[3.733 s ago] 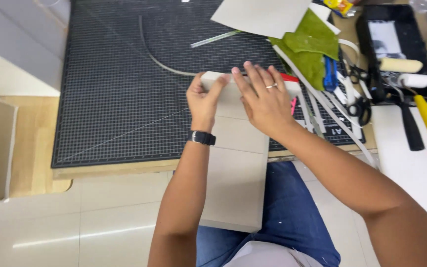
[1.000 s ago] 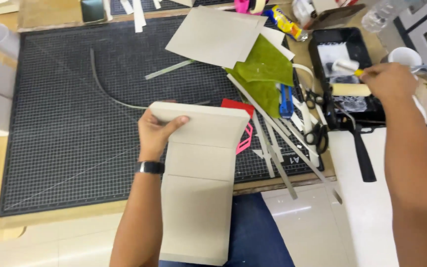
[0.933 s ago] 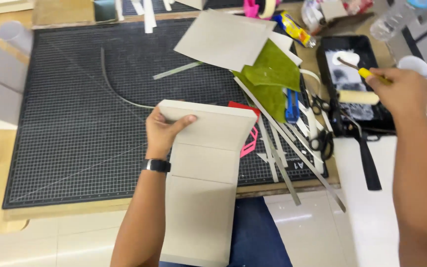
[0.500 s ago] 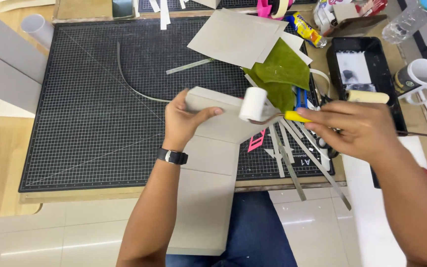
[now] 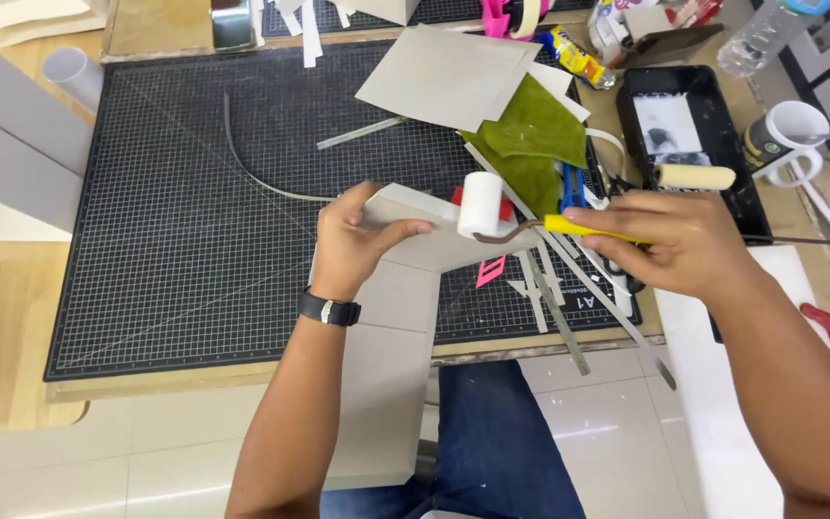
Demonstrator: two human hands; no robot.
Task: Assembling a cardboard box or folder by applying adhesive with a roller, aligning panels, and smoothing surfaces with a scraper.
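Observation:
My left hand (image 5: 353, 240) grips the folded top of a long grey cardboard piece (image 5: 391, 332) that hangs over the front edge of the black cutting mat (image 5: 175, 240). A small paint roller with a white sleeve (image 5: 480, 204) and yellow handle is held in my right hand (image 5: 670, 240). The white sleeve rests on the cardboard's folded end, just right of my left thumb.
A black paint tray (image 5: 684, 106) with a second roller (image 5: 695, 177) lies at the right, beside a white mug (image 5: 788, 130). Green felt (image 5: 535, 135), a grey card sheet (image 5: 444, 77), scissors, metal strips and paper scraps crowd the mat's right side. Grey boards (image 5: 7, 159) lean at the left.
My right hand reached to the tray at the right, took the yellow-handled roller and brought it left onto the cardboard. My left hand kept hold of the folded end.

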